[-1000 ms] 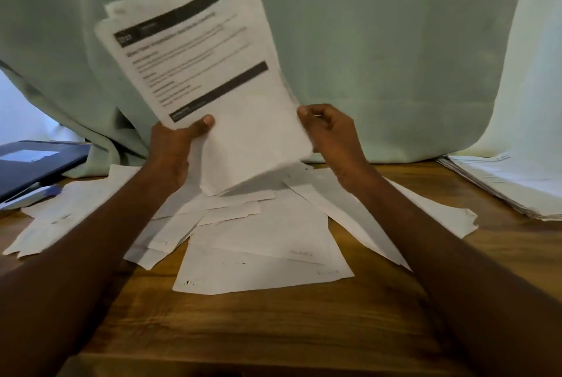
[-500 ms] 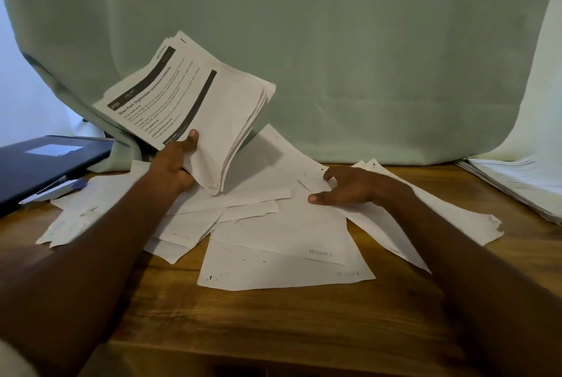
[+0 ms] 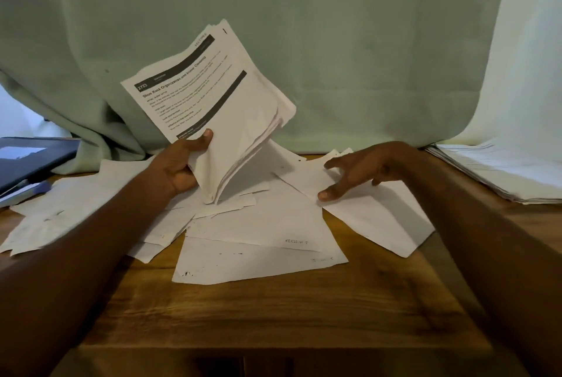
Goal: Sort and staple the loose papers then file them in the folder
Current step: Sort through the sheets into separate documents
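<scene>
My left hand grips the lower edge of a stack of printed papers, held upright and tilted above the table, its top sheet printed with black bars. Several loose white sheets lie face down and scattered across the wooden table below. My right hand hovers open just over a loose sheet on the right, fingers spread, holding nothing. A dark folder lies at the far left edge.
A second pile of papers sits at the right edge of the table. A pale green curtain hangs close behind the table. A bluish object lies by the folder. The table's front strip shows bare wood.
My right hand let go of the stack, dropped to the loose sheets, and has now lifted slightly to the right with fingers spread. My left hand lowered the stack and keeps holding it alone.
</scene>
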Available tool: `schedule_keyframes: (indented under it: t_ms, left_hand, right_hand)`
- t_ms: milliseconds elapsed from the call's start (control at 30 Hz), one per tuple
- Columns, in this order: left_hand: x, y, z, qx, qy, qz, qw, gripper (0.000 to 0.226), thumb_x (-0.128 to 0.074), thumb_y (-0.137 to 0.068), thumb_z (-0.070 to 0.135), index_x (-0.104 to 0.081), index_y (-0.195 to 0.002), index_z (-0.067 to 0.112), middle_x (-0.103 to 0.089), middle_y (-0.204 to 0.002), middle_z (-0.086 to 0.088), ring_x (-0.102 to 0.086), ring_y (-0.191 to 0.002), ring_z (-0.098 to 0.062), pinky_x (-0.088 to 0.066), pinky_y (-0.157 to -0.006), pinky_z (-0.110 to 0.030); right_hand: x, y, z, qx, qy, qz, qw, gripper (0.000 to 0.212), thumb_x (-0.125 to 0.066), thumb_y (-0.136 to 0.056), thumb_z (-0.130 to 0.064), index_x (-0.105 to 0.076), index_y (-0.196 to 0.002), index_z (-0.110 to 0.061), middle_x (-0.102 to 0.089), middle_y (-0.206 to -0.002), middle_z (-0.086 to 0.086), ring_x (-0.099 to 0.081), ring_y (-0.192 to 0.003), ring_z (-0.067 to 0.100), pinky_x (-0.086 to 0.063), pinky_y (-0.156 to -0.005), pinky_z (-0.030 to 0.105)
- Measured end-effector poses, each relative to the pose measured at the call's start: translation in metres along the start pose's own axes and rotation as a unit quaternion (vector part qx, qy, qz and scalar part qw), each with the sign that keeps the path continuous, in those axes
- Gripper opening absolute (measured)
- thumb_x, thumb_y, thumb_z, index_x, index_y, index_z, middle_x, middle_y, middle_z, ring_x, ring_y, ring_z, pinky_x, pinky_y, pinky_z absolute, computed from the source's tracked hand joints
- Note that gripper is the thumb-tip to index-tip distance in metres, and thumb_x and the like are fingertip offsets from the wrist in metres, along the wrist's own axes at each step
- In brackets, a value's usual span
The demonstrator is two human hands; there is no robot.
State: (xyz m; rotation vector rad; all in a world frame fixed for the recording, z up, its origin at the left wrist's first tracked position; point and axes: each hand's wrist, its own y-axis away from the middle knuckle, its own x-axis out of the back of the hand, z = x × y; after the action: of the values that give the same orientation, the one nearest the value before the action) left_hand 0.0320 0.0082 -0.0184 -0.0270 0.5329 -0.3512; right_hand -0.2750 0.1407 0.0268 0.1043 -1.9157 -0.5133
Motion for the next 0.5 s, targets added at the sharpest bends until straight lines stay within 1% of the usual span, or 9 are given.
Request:
schedule_keyframes:
  t_ms: [67, 100, 133, 233, 267, 333, 367, 433, 500]
  left_hand:
    - [-0.006, 0.003, -0.003, -0.002, 0.001, -0.014, 1.0, 0.025, -0.064, -0.095, 0.004, -0.079, -0.102, 0.023, -0.078, -0.104, 0.0, -0.076, -0.089, -0.016, -0.064, -0.075, -0.036]
    - [-0.009, 0.004, -0.004, -0.005, 0.001, -0.022, 1.0, 0.026, -0.064, -0.095, 0.004, -0.075, -0.109, 0.023, -0.078, -0.106, 0.0, -0.076, -0.091, -0.016, -0.064, -0.078, -0.037]
    - [-0.009, 0.005, -0.004, -0.007, -0.001, -0.027, 1.0, 0.027, -0.063, -0.096, 0.004, -0.075, -0.11, 0.023, -0.078, -0.107, 0.0, -0.076, -0.091, -0.016, -0.063, -0.079, -0.037]
    - [-0.012, 0.008, -0.002, 0.0, 0.016, -0.027, 1.0, 0.028, -0.063, -0.096, 0.004, -0.083, -0.091, 0.023, -0.079, -0.102, -0.001, -0.076, -0.088, -0.017, -0.064, -0.072, -0.037]
    - [-0.013, 0.009, 0.0, 0.006, 0.027, -0.023, 0.999, 0.024, -0.064, -0.095, 0.005, -0.082, -0.094, 0.022, -0.079, -0.103, -0.002, -0.077, -0.088, -0.018, -0.064, -0.071, -0.039]
    - [-0.013, 0.011, 0.002, 0.01, 0.04, -0.019, 0.999, 0.023, -0.067, -0.093, 0.007, -0.075, -0.109, 0.021, -0.078, -0.107, -0.004, -0.076, -0.091, -0.021, -0.064, -0.074, -0.045]
    - [-0.014, 0.011, 0.002, 0.011, 0.04, -0.019, 0.999, 0.025, -0.067, -0.093, 0.007, -0.073, -0.113, 0.021, -0.078, -0.109, -0.004, -0.076, -0.091, -0.022, -0.064, -0.075, -0.046]
    - [-0.015, 0.012, 0.001, 0.009, 0.037, -0.019, 0.999, 0.026, -0.067, -0.093, 0.006, -0.072, -0.113, 0.022, -0.078, -0.11, -0.004, -0.076, -0.09, -0.022, -0.064, -0.074, -0.045]
    - [-0.016, 0.012, -0.001, 0.004, 0.039, -0.026, 0.999, 0.025, -0.068, -0.091, 0.006, -0.075, -0.108, 0.023, -0.077, -0.113, -0.005, -0.076, -0.091, -0.022, -0.064, -0.074, -0.045]
  right_hand:
    - [-0.009, -0.003, 0.003, 0.017, 0.03, -0.014, 0.999, 0.118, -0.078, -0.068, -0.067, -0.017, -0.161, -0.027, -0.018, -0.168, 0.0, -0.024, -0.151, 0.028, -0.029, -0.118, 0.043]
    - [-0.011, -0.003, 0.005, 0.024, 0.034, -0.01, 0.999, 0.11, -0.076, -0.075, -0.064, -0.017, -0.161, -0.026, -0.019, -0.167, -0.001, -0.025, -0.151, 0.027, -0.028, -0.117, 0.04]
    - [-0.013, -0.005, 0.007, 0.031, 0.034, -0.006, 0.999, 0.108, -0.074, -0.077, -0.063, -0.017, -0.161, -0.027, -0.018, -0.167, -0.001, -0.024, -0.151, 0.026, -0.027, -0.117, 0.038]
    - [-0.014, -0.011, 0.012, 0.048, 0.05, 0.021, 0.997, 0.116, -0.075, -0.066, -0.073, -0.02, -0.16, -0.036, -0.017, -0.168, -0.004, -0.022, -0.152, 0.026, -0.025, -0.121, 0.041]
    - [-0.013, -0.012, 0.012, 0.053, 0.059, 0.039, 0.996, 0.112, -0.075, -0.066, -0.074, -0.025, -0.159, -0.038, -0.021, -0.167, -0.005, -0.026, -0.15, 0.025, -0.027, -0.12, 0.041]
    - [-0.011, -0.015, 0.012, 0.072, 0.066, 0.089, 0.991, 0.091, -0.078, -0.074, -0.066, -0.043, -0.151, -0.034, -0.039, -0.158, -0.004, -0.042, -0.139, 0.024, -0.037, -0.112, 0.038]
    - [-0.01, -0.017, 0.013, 0.084, 0.057, 0.129, 0.986, 0.079, -0.081, -0.076, -0.058, -0.053, -0.144, -0.029, -0.05, -0.149, -0.002, -0.051, -0.127, 0.022, -0.044, -0.104, 0.035]
    - [-0.01, -0.02, 0.015, 0.087, 0.031, 0.226, 0.97, 0.061, -0.087, -0.075, -0.04, -0.066, -0.129, -0.02, -0.064, -0.128, 0.003, -0.058, -0.103, 0.02, -0.047, -0.083, 0.031]
    - [-0.012, -0.022, 0.016, 0.079, 0.006, 0.321, 0.944, 0.051, -0.087, -0.074, -0.029, -0.072, -0.121, -0.015, -0.071, -0.116, 0.008, -0.061, -0.092, 0.021, -0.045, -0.074, 0.028]
